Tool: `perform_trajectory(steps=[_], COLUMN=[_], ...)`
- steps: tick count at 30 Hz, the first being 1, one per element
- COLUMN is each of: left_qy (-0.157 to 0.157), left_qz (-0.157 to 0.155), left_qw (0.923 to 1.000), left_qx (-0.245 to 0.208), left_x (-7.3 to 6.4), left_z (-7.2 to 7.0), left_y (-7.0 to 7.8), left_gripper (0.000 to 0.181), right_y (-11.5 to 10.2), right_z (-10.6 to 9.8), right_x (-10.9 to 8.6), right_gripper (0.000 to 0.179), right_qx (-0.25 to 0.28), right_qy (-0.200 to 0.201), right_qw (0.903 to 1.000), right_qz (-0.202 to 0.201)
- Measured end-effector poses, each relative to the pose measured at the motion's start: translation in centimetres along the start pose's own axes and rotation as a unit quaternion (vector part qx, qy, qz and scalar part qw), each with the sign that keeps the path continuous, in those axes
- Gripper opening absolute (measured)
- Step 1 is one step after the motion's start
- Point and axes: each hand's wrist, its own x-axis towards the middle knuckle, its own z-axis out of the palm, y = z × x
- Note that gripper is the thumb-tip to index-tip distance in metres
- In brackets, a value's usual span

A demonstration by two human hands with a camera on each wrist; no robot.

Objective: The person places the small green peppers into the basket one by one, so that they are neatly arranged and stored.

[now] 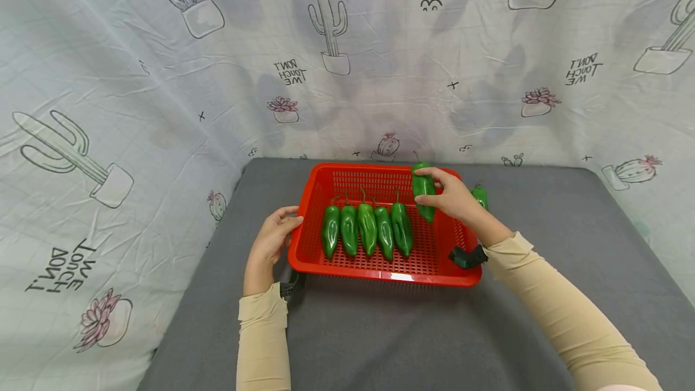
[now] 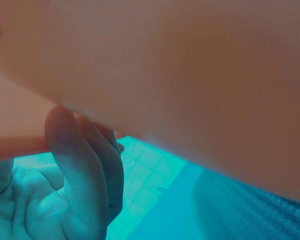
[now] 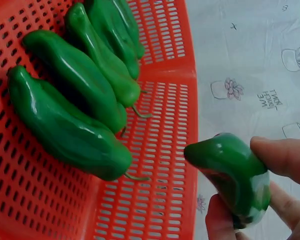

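Observation:
A red plastic basket (image 1: 388, 276) sits on the grey table, with several green chili peppers (image 1: 367, 231) lying side by side in it, stems toward the back wall. My left hand (image 1: 274, 234) grips the basket's left rim; in the left wrist view the curled fingers (image 2: 82, 165) press up against the basket wall (image 2: 165, 80). Over the right part of the basket, my right hand (image 1: 450, 198) pinches another green chili pepper (image 3: 235, 175) between thumb and fingers, its tip pointing down into the basket.
One more green pepper (image 1: 480, 197) lies on the table (image 1: 570, 228) to the right of the basket, partly hidden behind my right forearm. A cloth with cactus drawings (image 1: 380, 77) hangs behind the table and on both sides.

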Motion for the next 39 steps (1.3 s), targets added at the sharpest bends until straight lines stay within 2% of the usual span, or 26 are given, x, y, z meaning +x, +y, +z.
perform_trajectory(steps=[7,16,39], left_qy=[0.002,-0.002,-0.002], left_qz=[-0.002,-0.001,0.000], left_qw=[1.0000,1.0000,1.0000], left_qx=[0.002,0.004,0.008], left_x=[0.1,0.1,0.1], left_z=[0.0,0.0,0.0], left_y=[0.0,0.0,0.0], left_gripper=[0.042,0.044,0.044], right_y=[0.2,0.9,1.8], right_z=[0.8,1.0,2.1], right_x=[0.3,0.5,0.8], right_gripper=[0.058,0.057,0.056], right_qx=[-0.038,-0.066,-0.120], right_qy=[-0.009,-0.054,-0.106], right_qw=[0.9989,0.9960,0.9858], right_qz=[0.027,0.028,0.050])
